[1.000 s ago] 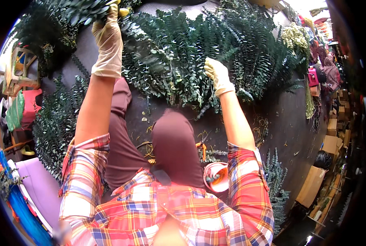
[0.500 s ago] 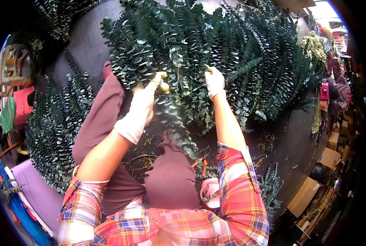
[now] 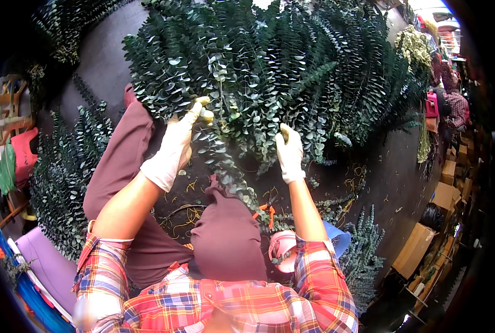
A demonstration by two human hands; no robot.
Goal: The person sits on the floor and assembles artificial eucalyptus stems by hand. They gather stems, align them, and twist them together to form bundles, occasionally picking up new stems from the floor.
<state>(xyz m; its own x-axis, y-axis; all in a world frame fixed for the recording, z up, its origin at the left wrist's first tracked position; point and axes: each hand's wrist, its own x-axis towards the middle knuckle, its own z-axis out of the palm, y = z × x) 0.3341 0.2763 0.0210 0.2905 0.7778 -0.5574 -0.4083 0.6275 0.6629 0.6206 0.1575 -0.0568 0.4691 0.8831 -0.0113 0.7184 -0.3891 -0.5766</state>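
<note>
My left hand (image 3: 180, 139), in a pale glove with yellowish fingertips, is closed around a eucalyptus branch (image 3: 223, 161). The leafy part of that branch hangs from the hand down past my right knee. Beyond it spreads a large heap of dark green eucalyptus branches (image 3: 247, 83). My right hand (image 3: 289, 151), gloved the same way, sits at the heap's near edge, thumb and forefinger pointing up and the other fingers curled. Whatever lies between its fingers, if anything, is too small to tell. Orange-handled pruning shears (image 3: 266, 215) lie on the floor between my knee and right forearm.
More eucalyptus stands at the left (image 3: 67, 183) and low right (image 3: 363, 261). A pink round container (image 3: 283, 250) is by my right elbow. Yellow strands litter the dark floor (image 3: 394, 172). Cardboard boxes (image 3: 414, 250) line the right side; another person (image 3: 455, 105) sits far right.
My right hand has drawn back toward me from among the leaves to the heap's near edge. My left hand keeps its hold on the branch. The view has shifted slightly.
</note>
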